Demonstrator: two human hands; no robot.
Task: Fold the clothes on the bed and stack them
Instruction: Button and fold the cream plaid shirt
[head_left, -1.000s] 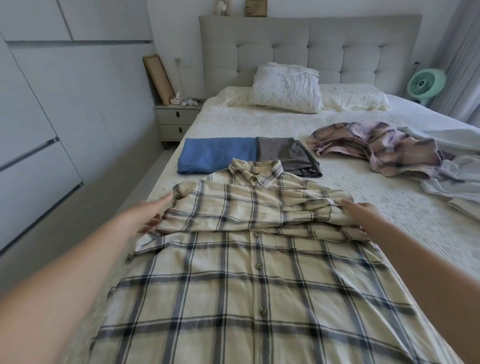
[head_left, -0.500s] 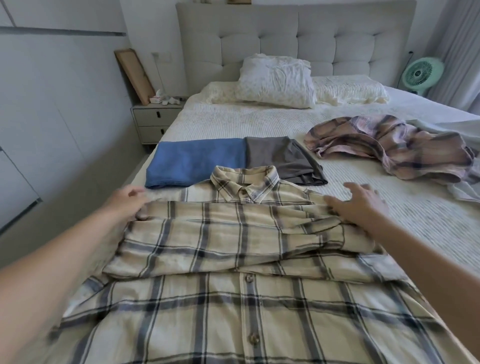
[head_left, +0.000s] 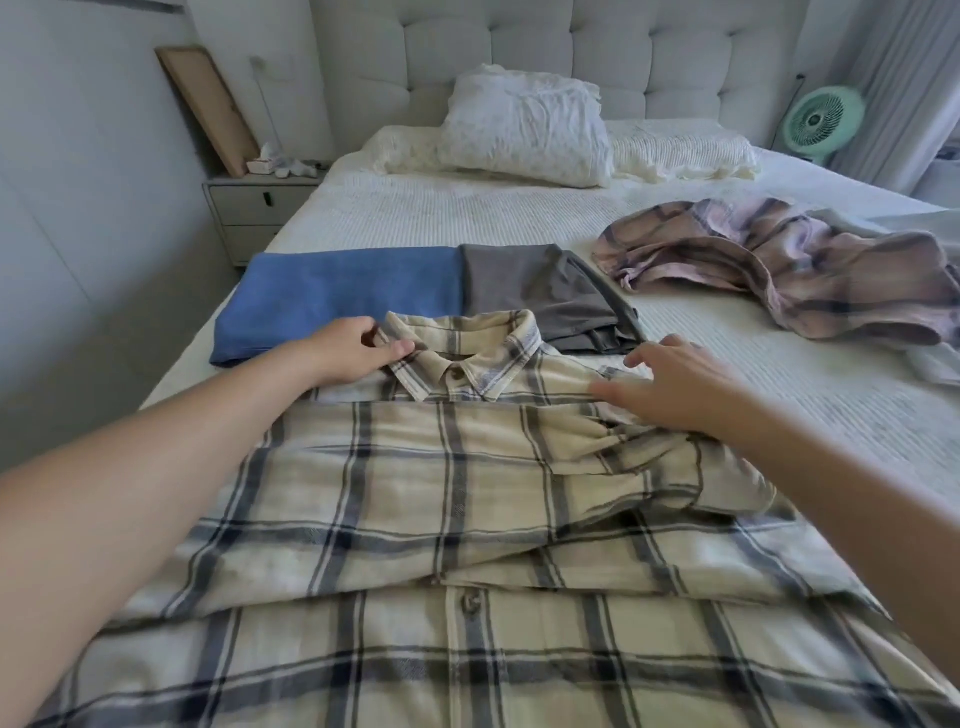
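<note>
A cream plaid shirt (head_left: 467, 493) lies buttoned and face up on the bed (head_left: 779, 395), its sleeves folded across the chest. My left hand (head_left: 348, 353) pinches the left side of the collar. My right hand (head_left: 680, 384) hovers with spread fingers over the shirt's right shoulder, blurred. Beyond the collar lie a folded blue garment (head_left: 343, 291) and a folded grey garment (head_left: 545, 291), side by side. A crumpled pink plaid shirt (head_left: 789, 270) lies at the right.
Pale garments (head_left: 930, 364) lie at the right edge. Pillows (head_left: 524, 130) rest against the padded headboard. A nightstand (head_left: 254, 208) stands left of the bed, a green fan (head_left: 821, 122) at the back right. The bed's left edge drops to the floor.
Both hands left the folded sleeves' outer ends and moved up toward the collar. The left hand took hold of the collar. The camera came closer.
</note>
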